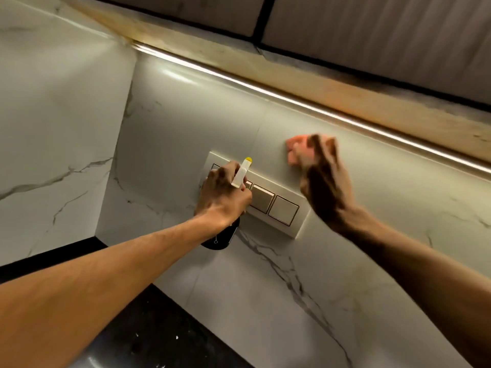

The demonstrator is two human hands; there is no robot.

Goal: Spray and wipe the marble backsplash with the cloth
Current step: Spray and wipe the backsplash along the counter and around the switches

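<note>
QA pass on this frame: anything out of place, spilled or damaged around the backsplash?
No spill or breakage shows. Two oddities: the left hand holds the spray bottle right in front of the switch panel, a possible wet-electrics risk, and white specks dot the dark countertop below.

The one head-worn wide-angle camera sits close to the marble backsplash (186, 123), facing forward and slightly down at it, apparently rolled so the wall slants across the frame, with the dark counter (164, 328) at lower left and the cabinet underside (372, 35) along the top.
</note>
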